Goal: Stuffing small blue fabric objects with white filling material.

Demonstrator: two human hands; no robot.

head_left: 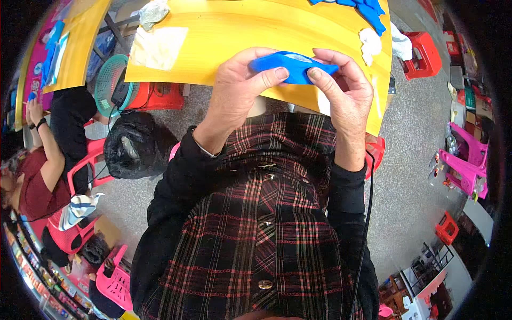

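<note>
Above the near edge of the yellow table (208, 53), both my hands hold a small blue cloth piece (300, 76). A slit along its upper side shows something white inside. My left hand (238, 80) pinches its left end, with the thumb lying on the front. The right end is between the thumb and fingers of my right hand (348, 88). To the right of that hand, a clump of white stuffing (370, 45) lies on the table. More blue cloth pieces (369, 13) are heaped at the far right edge.
A pale plastic sheet (158, 48) and a whitish bundle (154, 13) lie on the table's left. Left of me stand a green basket (110, 80) and a black bag (133, 146). A co-worker (45, 165) sits farther left. A red stool (424, 56) stands at right.
</note>
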